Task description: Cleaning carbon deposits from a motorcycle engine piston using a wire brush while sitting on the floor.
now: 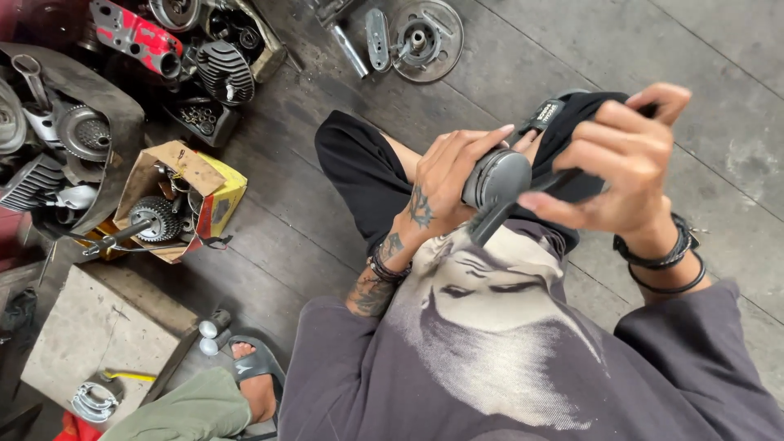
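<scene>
My left hand [445, 175] wraps around a round grey metal piston [496, 176], holding it over my lap. My right hand [621, 159] grips a dark tool with a black handle [498, 219] that lies against the piston's side; the handle end points down toward my shirt. A black cloth [572, 122] sits behind the piston, partly under my right hand. Both wrists wear dark bracelets.
An open cardboard box [175, 200] with a gear and metal parts lies on the dark floor at left. Engine parts and a red piece [135, 37] fill the top left. A brake plate [420, 39] lies at top centre. Another person's sandalled foot [253, 376] is at bottom left.
</scene>
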